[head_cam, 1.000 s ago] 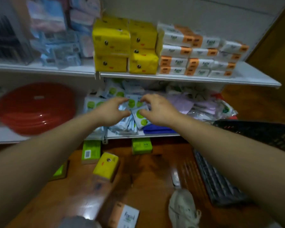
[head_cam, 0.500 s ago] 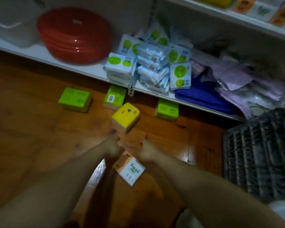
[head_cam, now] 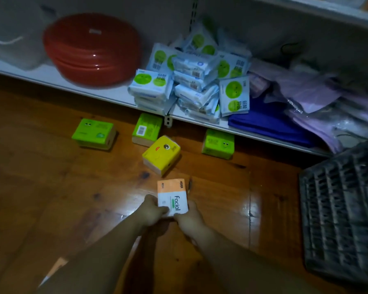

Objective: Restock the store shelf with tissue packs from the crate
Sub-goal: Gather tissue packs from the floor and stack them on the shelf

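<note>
An orange-and-white "Facial" tissue pack [head_cam: 172, 196] lies low over the wooden floor, gripped at its near end by both hands. My left hand [head_cam: 152, 210] holds its left corner and my right hand [head_cam: 188, 217] holds its right corner. A yellow tissue pack [head_cam: 162, 153] lies on the floor just beyond it. Three green packs lie by the shelf foot: one at the left [head_cam: 94, 133], one in the middle [head_cam: 147, 129], one at the right [head_cam: 218, 143]. White-and-green tissue packs [head_cam: 191, 85] are heaped on the bottom shelf [head_cam: 77, 85]. The dark crate [head_cam: 340, 211] stands at the right.
Stacked red plastic basins [head_cam: 91, 49] sit on the bottom shelf at the left. Folded blue cloth [head_cam: 268, 122] and purple bagged goods [head_cam: 319, 100] fill the shelf's right part. An upper shelf edge [head_cam: 327, 9] overhangs at the top right.
My view dropped from the shelves to the floor. Both hands left the white-and-green packs on the shelf, came down, and took hold of the orange-and-white pack, which now lies straight.
</note>
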Motion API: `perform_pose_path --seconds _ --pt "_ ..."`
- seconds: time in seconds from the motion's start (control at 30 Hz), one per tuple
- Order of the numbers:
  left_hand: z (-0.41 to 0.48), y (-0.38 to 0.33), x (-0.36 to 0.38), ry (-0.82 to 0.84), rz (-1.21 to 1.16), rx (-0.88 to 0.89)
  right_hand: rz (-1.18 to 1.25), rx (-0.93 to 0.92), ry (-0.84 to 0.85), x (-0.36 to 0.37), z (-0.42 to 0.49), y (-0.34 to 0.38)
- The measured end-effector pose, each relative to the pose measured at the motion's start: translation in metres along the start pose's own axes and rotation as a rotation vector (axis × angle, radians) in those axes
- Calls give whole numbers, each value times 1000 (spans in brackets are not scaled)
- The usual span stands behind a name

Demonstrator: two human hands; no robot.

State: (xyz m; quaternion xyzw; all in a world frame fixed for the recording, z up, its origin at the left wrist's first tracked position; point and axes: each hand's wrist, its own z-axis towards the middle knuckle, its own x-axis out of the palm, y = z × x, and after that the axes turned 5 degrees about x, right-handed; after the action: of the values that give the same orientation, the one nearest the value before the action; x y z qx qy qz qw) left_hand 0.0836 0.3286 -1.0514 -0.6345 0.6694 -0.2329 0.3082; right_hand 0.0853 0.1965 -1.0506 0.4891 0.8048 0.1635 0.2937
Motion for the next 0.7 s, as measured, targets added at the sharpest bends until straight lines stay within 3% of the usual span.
perform_pose_path --seconds 0.13,0.27,0.37,0.47,0.6,0.7 --pt "-7 -47 6 -30 -283 74 85 -110 -95 -7 40 12" --pt "-28 -114 -3 20 -376 171 351 -273 -78 -52 -25 110" --pt "-46 -176 -21 -62 -468 294 261 -405 -93 -95 -59 164" --pt "-74 -235 -35 -48 -397 475 205 -558 -156 -128 -99 211" --pt "-118 -309 -32 8 -428 689 393 -783 -404 -158 -154 260" --pt "-150 -353 -26 112 -394 846 253 -892 -415 -172 -187 279"
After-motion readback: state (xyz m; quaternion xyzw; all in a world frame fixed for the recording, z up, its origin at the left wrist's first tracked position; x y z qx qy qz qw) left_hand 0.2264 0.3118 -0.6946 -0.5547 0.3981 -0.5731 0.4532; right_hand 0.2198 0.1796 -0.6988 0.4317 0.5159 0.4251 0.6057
